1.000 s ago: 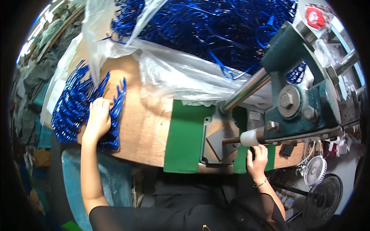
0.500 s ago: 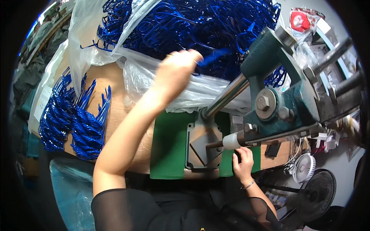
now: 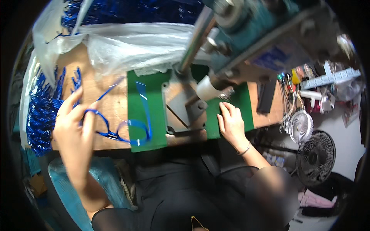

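A blue plastic eyeglass frame [image 3: 115,135] hangs over the table and the left part of the green mat [image 3: 138,111], its temples pointing away from me. My left hand [image 3: 73,127], slightly blurred, grips one side of it between thumb and fingers. Beside the hand lie bundled stacks of more blue eyeglass frames [image 3: 40,115]. My right hand [image 3: 233,122] rests on the mat, right of the press base [image 3: 187,133], fingers stretched forward and holding nothing that I can see. Above the base reaches the dark green hand press [image 3: 246,46] with its white cylindrical sleeve [image 3: 207,88].
Clear plastic sheeting [image 3: 135,42] borders a large heap of blue frames [image 3: 142,11] at the back. Cables, a white fan [image 3: 300,127] and a black fan [image 3: 316,156] stand to the right. A plastic-covered teal chair [image 3: 104,181] is at lower left.
My left hand has come from the heap at the back to the near left, bringing an eyeglass frame. The view has shifted; my right hand stays beside the press base.
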Motion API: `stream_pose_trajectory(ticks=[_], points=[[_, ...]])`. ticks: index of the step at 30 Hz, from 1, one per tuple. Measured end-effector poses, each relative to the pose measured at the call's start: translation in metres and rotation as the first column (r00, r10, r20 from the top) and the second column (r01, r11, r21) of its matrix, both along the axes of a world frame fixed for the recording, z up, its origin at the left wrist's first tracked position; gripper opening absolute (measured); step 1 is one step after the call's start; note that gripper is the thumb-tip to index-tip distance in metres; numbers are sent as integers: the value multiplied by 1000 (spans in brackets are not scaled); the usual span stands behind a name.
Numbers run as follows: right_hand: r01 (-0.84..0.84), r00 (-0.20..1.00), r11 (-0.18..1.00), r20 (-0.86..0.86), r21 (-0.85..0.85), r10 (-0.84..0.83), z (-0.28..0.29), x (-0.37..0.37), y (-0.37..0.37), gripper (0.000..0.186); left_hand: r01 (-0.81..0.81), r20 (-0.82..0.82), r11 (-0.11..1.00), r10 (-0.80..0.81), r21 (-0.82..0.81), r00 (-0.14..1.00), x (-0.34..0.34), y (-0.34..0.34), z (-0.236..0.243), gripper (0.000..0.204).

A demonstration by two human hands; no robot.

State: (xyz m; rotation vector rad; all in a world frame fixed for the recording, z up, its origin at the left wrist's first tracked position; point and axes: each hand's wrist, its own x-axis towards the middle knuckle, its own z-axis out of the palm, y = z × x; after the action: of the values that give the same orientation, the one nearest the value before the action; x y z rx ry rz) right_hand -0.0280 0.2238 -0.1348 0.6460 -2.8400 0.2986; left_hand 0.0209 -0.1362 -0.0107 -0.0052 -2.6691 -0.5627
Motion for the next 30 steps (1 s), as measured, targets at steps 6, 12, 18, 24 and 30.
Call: stream_pose_trajectory(ticks=[6, 12, 18, 24, 30], points=[[113, 990, 902, 122, -416, -68, 20, -24, 25, 23, -117, 167, 155, -364, 981, 916, 21, 12, -7, 19], [292, 948, 798, 267, -526, -171, -18, -17, 13, 7, 121, -173, -295, -158, 948, 972, 22, 43, -28, 43], [205, 973, 881, 185, -426, -136, -18, -25, 13, 8, 108, -132, -176, -129, 978, 983, 13, 84, -36, 47], [183, 974, 937, 183, -298, -132, -14, -32, 13, 12, 41, -60, -117, -164, 992, 985, 6, 101, -30, 62], [281, 900, 740, 436, -611, 18, 33, -29, 0, 8, 188, -216, -120, -304, 975, 928, 4, 112, -33, 87]])
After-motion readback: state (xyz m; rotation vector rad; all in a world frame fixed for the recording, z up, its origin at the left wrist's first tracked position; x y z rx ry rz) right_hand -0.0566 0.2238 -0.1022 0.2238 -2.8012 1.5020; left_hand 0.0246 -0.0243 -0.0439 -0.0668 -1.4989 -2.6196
